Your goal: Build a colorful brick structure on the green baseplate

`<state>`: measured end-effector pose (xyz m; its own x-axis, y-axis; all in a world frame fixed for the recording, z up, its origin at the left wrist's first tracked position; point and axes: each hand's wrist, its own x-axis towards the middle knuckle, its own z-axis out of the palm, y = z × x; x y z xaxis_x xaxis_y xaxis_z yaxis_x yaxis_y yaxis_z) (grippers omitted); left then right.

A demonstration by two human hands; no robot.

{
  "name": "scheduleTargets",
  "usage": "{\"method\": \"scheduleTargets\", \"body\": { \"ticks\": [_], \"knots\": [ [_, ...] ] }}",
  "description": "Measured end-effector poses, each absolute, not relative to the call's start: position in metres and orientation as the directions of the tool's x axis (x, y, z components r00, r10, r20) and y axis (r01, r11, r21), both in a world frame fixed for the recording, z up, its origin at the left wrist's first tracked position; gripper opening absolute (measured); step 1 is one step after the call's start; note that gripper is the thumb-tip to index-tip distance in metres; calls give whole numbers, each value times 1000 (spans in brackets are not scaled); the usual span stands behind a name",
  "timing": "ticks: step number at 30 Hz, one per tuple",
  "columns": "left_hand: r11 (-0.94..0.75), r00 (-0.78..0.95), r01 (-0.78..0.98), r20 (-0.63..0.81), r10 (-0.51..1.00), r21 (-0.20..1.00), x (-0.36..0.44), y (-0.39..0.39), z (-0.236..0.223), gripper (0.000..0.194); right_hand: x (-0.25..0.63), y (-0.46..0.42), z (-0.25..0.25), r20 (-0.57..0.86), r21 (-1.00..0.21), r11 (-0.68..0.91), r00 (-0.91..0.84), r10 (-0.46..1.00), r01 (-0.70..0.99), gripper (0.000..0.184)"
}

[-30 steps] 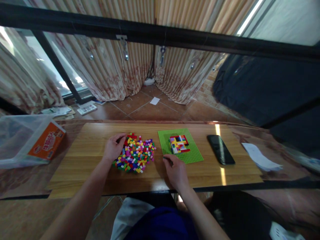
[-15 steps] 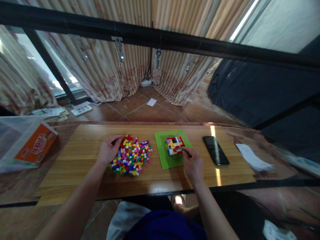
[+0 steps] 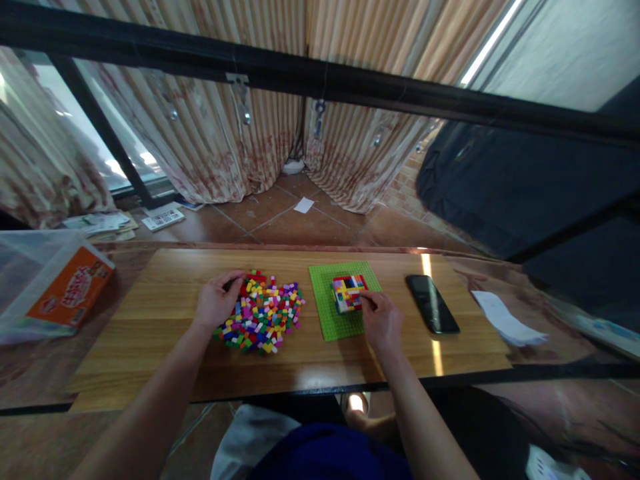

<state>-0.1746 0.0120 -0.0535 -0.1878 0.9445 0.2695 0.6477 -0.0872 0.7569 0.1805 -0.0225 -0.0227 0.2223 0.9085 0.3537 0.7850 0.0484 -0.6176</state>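
A small hollow block of many-coloured toy bricks [image 3: 346, 301] stands on a green studded baseplate [image 3: 327, 320]. My right hand [image 3: 381, 320] is at its right side, thumb and forefinger pinched together over the top edge. Whatever is between those fingertips is too small to make out. Left of the plate lies a loose heap of small toy bricks [image 3: 265, 313] in many colours. Against the heap's upper left edge rests my left hand [image 3: 219, 301], its fingers curled in beside some red bricks; their tips are partly hidden.
A black phone [image 3: 433, 304] lies on the wooden table [image 3: 150, 300], right of the baseplate. Beyond the table's right end is white paper [image 3: 505, 319]. A clear plastic box with an orange label [image 3: 75, 287] stands at the left. A dark bar [image 3: 280, 77] crosses in front of the curtains.
My right hand has shifted slightly left, its fingertips now further over the brick block's top. My left hand stays in place by the heap.
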Motion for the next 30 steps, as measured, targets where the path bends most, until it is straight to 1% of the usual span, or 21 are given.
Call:
{"method": "scheduleTargets", "body": {
  "ticks": [4, 9, 13, 17, 24, 26, 30],
  "knots": [
    [-92, -184, 648, 273, 944, 756, -174, 12, -52, 34, 178, -22, -24, 361, -614, 49, 225, 905, 788, 26],
    [-79, -191, 652, 265, 945, 754, -174, 12, -51, 34, 175, -21, -26, 351, -617, 10, 264, 898, 787, 26],
    [-82, -187, 650, 264, 946, 756, -174, 11, -51, 34, 176, -22, -26, 323, -644, -19, 294, 900, 765, 29],
    [-86, -178, 655, 264, 948, 751, -173, 11, -50, 34, 176, -23, -24, 263, -710, -65, 350, 899, 701, 30],
    [-83, -183, 657, 266, 946, 750, -173, 11, -51, 34, 178, -18, -21, 145, -828, -145, 457, 877, 542, 26],
    [-82, -182, 659, 264, 947, 748, -174, 11, -52, 35, 179, -17, -22, 121, -845, -161, 476, 871, 510, 27],
    [-68, -186, 672, 257, 948, 737, -173, 11, -50, 35, 182, -14, -25, 96, -840, -211, 519, 850, 500, 31]
  ]
}}
